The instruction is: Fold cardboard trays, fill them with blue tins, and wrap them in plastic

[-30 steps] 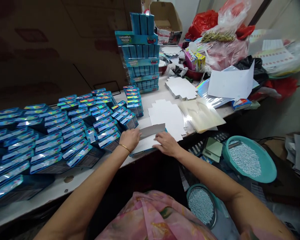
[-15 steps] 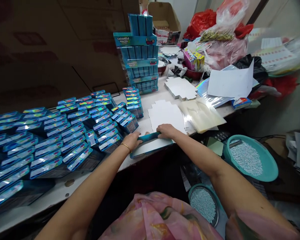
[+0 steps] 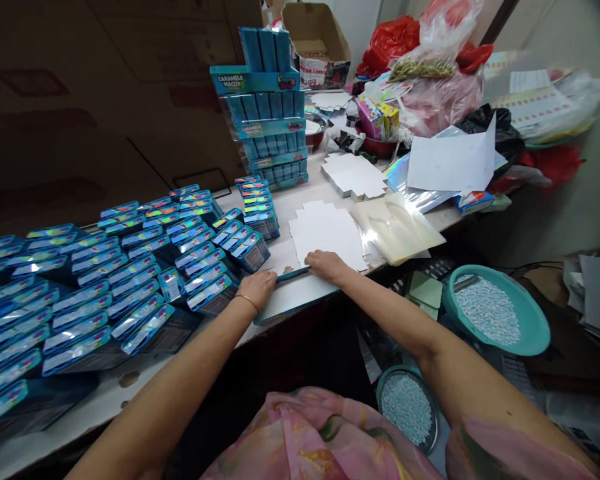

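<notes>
Head cam: blue-edged card piece [image 3: 297,298] is just below centre of the frame, white inside up, along the near edge of the table [image 3: 153,373]. Change from half a second ago: its far long flap [image 3: 293,274] stood up then, and now shows only as a thin blue strip. I read that as a crease pressed down along that side.

My left hand [image 3: 260,288] is on the left end, fingers close together; can't tell if the thumb pinches. My right hand [image 3: 326,267] has fingers curled over the far edge; can't confirm a closed grip either.

Just beyond: white cutout sheets [image 3: 327,233]. Blue boxes [image 3: 207,277] in rows, left of frame. Stacked display trays [image 3: 273,127], upper centre.
</notes>
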{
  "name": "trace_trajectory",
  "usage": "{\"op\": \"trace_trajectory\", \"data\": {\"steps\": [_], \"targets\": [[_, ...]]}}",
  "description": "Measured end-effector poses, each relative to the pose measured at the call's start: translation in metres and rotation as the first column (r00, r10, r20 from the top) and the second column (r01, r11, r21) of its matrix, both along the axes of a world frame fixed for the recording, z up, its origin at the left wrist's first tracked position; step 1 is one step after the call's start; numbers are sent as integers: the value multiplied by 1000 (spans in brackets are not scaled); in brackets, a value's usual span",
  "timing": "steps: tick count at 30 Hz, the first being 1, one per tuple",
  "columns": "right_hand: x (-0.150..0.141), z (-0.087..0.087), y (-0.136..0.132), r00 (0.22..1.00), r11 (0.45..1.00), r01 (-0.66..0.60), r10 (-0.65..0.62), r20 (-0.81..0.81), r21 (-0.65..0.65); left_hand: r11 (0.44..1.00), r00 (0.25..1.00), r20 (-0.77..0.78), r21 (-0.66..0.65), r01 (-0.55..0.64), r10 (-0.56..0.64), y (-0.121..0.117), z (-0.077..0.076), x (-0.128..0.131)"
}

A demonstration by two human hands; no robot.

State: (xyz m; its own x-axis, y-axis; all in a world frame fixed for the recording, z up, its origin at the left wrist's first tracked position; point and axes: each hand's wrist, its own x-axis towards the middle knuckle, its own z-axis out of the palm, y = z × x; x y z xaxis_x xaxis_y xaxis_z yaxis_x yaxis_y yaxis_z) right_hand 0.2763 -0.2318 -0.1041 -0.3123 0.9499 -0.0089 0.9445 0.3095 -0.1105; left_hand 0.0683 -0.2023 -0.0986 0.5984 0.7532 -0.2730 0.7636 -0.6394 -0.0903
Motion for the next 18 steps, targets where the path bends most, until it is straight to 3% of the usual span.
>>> {"op": "trace_trajectory", "data": {"steps": [2, 4, 6, 9, 13, 18], "targets": [[14, 3, -11, 945, 963, 268, -257, -203, 31, 999, 1000, -3, -9, -30, 30, -2, 3, -5], [25, 3, -28, 818, 877, 479, -462, -342, -39, 997, 997, 1, -36, -74, 74, -7, 6, -6], [26, -1, -46, 722, 816, 559, -565, -399, -145, 991, 992, 29, -66, -117, 119, -13, 9, -3], [7, -9, -63, 653, 774, 604, -618, -438, -191, 986, 981, 105, -56, -158, 163, -18, 9, 12], [-30, -11, -51, 715, 778, 614, -619, -323, -132, 982, 975, 116, -60, -181, 187, -19, 6, 31], [-40, 1, -10, 873, 889, 452, -426, -238, 66, 941, 927, 170, -23, -337, 336, -20, 0, 34]]}}
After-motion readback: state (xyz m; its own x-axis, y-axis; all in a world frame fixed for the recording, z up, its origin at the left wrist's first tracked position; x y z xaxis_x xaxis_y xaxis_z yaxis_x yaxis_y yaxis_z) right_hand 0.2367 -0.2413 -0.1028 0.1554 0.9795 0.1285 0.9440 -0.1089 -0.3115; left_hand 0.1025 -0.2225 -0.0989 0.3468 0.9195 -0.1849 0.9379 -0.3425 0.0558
